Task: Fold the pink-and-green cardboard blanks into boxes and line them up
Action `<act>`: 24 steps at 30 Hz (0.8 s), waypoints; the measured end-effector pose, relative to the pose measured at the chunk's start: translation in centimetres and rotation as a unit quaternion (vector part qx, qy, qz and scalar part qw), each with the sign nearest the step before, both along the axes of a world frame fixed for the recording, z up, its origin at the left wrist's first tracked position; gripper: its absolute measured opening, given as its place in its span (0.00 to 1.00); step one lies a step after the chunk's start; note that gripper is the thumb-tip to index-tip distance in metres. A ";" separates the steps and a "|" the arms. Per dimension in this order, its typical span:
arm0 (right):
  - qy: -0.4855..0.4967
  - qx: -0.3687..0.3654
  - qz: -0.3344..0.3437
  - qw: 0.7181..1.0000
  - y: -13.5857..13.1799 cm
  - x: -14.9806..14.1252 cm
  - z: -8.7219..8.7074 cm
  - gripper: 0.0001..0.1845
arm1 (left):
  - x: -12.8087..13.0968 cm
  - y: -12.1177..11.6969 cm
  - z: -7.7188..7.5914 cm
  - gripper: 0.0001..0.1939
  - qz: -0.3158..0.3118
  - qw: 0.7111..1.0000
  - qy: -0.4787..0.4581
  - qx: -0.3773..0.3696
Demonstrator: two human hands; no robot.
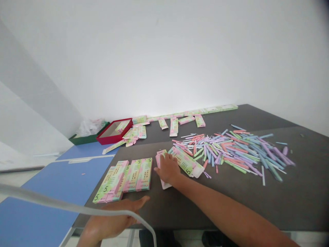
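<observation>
My right hand (168,168) is over a flat pink-and-green carton (166,185) in the middle of the dark table, fingers curled around its upper part. Beside it lie more cartons (189,162), one with an open flap, touching the heap of pastel sticks. My left hand (120,212) is near the table's front edge, thumb stretched out and apart, seemingly with nothing in it; its fingers are partly hidden. Just beyond it, printed cartons (137,175) marked "5" lie side by side, and a few (113,181) overlap at their left.
Pastel sticks (231,147) are heaped on the right. Along the wall lie loose cartons (174,127). A red box (114,132) and a green box (87,138) with plastic wrap stand at the back left on a blue surface (61,185). A white cable (64,204) crosses the foreground.
</observation>
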State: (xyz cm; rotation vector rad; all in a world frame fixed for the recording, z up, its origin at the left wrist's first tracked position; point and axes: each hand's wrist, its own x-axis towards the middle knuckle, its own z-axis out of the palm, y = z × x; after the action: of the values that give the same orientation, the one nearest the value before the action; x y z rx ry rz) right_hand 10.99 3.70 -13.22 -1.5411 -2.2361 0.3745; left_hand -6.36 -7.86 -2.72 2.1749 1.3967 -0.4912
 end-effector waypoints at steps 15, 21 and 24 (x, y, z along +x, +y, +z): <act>0.121 -0.129 -0.030 0.984 3.5 1.4 -0.2 0.37 | 1.8 1.0 -0.3 0.32 -0.013 0.999 0.042 -0.008; 0.311 -0.142 0.051 0.938 6.0 7.0 0.8 0.12 | 3.7 1.7 0.7 0.32 0.041 0.997 0.067 -0.012; 0.399 -0.136 0.098 0.902 5.4 9.6 1.1 0.16 | 4.3 2.8 1.4 0.31 0.046 0.997 0.056 0.008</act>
State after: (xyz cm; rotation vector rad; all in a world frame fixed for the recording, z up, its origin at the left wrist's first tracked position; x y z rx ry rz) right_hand 20.60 9.13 -12.07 -0.9879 -1.7049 1.1798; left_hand -2.04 -5.04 -1.29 2.1138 1.5582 -0.5769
